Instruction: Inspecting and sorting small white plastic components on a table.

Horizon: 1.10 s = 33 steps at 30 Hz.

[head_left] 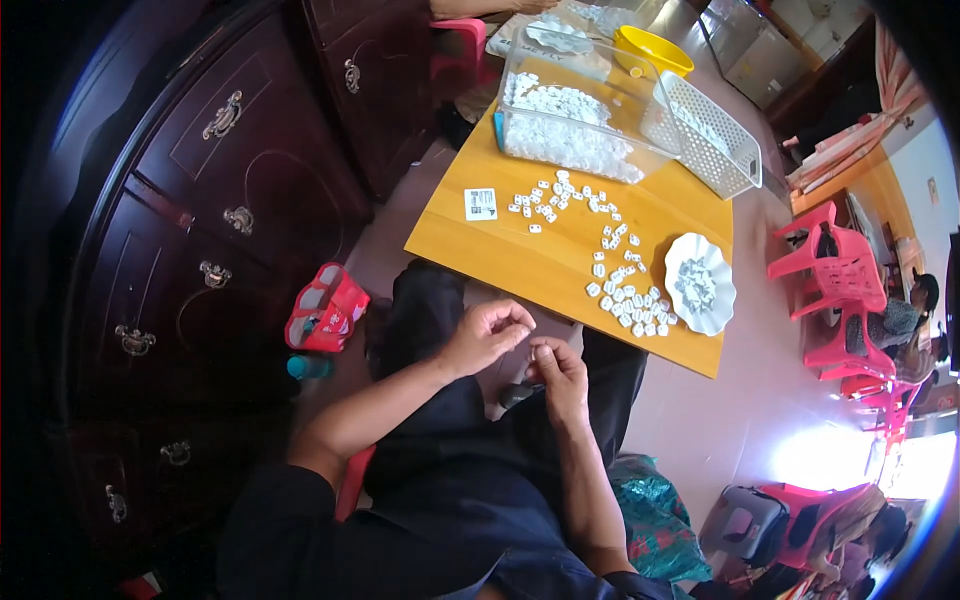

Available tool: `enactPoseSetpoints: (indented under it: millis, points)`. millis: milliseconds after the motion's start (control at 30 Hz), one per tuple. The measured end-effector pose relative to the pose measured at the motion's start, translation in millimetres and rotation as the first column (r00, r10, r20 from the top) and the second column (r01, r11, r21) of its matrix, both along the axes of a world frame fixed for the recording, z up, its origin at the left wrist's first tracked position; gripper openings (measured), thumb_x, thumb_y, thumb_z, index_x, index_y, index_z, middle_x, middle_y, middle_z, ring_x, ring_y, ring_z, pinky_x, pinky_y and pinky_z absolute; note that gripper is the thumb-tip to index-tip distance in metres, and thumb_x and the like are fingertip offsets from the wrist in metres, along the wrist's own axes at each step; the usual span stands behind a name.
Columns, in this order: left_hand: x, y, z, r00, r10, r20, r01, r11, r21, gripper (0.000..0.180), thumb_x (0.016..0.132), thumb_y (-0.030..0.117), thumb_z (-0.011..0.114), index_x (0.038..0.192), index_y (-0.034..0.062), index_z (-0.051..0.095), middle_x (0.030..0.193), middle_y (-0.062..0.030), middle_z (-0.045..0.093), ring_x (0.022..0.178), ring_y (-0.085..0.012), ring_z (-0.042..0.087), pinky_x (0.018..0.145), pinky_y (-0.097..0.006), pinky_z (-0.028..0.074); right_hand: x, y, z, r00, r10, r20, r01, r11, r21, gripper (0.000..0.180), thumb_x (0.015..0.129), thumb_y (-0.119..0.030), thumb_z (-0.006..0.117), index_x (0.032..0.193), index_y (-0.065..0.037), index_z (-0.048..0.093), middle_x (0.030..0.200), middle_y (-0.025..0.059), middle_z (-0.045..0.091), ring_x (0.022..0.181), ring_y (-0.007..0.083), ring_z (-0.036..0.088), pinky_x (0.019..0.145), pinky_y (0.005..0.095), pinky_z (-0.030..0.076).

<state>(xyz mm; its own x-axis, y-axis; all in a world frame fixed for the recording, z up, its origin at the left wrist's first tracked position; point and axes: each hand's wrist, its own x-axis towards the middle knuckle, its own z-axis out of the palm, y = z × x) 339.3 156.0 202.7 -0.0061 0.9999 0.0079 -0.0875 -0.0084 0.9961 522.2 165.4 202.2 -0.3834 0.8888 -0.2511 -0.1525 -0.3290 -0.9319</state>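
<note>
Over my lap, just off the table's near edge, my left hand (487, 335) and my right hand (562, 380) face each other a short gap apart. The fingers of my left hand are curled into a pinch at the tips. My right thumb and forefinger press together; anything between either pair of fingertips is too small to make out. On the wooden table (490, 245) ahead lie many small white pieces with dark slots (630, 305), loosely spread in a curved trail. A white scalloped dish (722, 300) at the right holds small greyish parts (697, 283).
A clear plastic bin (585, 130) of white pieces stands at the table's far side, beside a white perforated basket (745, 165) and a yellow bowl (655, 50). A printed card (480, 204) lies left. Dark cabinets (200, 220), a red bag (330, 310) and pink chairs (830, 260) surround me.
</note>
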Motion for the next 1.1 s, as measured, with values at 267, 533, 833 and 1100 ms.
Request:
enactPoseSetpoints:
  millis: [267, 533, 833, 1100]
  points:
    - [29.4, -8.2, -6.5, 0.997, -0.069, -0.026, 0.068, 0.997, -0.041, 0.006, 0.092, 0.001, 0.063, 0.097, 0.0010, 0.066, 0.079, 0.0031, 0.062, 0.068, -0.0016, 0.055, 0.063, -0.019, 0.047, 33.3, -13.4, -25.9, 0.958, -0.145, -0.246, 0.045, 0.928, -0.370, 0.018, 0.101, -0.017, 0.059, 0.112, -0.004, 0.064, 0.090, 0.0003, 0.064, 0.072, 0.0100, 0.062, 0.068, 0.0233, 0.053]
    - [45.8, -16.3, -2.9, 0.985, -0.172, -0.028, 0.172, 0.985, -0.009, 0.008, 0.090, -0.005, 0.059, 0.094, -0.0004, 0.063, 0.080, 0.0000, 0.065, 0.070, -0.0038, 0.061, 0.065, -0.021, 0.051, 34.3, -16.9, -32.1, 0.977, -0.080, -0.200, 0.012, 0.947, -0.321, 0.017, 0.102, -0.021, 0.057, 0.103, -0.005, 0.063, 0.084, 0.0001, 0.065, 0.067, 0.0076, 0.061, 0.060, 0.0211, 0.051]
    - [55.6, -17.9, 3.0, 0.978, -0.060, -0.198, 0.094, 0.981, 0.168, 0.009, 0.085, -0.008, 0.060, 0.090, -0.0009, 0.062, 0.077, -0.0038, 0.066, 0.064, -0.0089, 0.066, 0.057, -0.023, 0.052, 29.3, -20.0, -25.1, 0.980, -0.114, -0.161, 0.088, 0.983, -0.160, 0.018, 0.103, -0.018, 0.055, 0.108, -0.002, 0.063, 0.081, -0.0006, 0.063, 0.069, 0.0056, 0.057, 0.064, 0.0200, 0.048]
    - [51.6, -20.4, -0.2, 0.951, 0.007, -0.311, 0.043, 0.987, 0.156, 0.011, 0.084, -0.005, 0.062, 0.093, 0.0004, 0.061, 0.075, -0.0008, 0.062, 0.063, -0.0047, 0.060, 0.056, -0.021, 0.047, 33.9, -22.2, -15.7, 0.992, -0.092, -0.081, 0.082, 0.989, -0.119, 0.019, 0.100, -0.008, 0.056, 0.115, 0.000, 0.066, 0.089, -0.0009, 0.065, 0.074, 0.0056, 0.057, 0.068, 0.0192, 0.048]
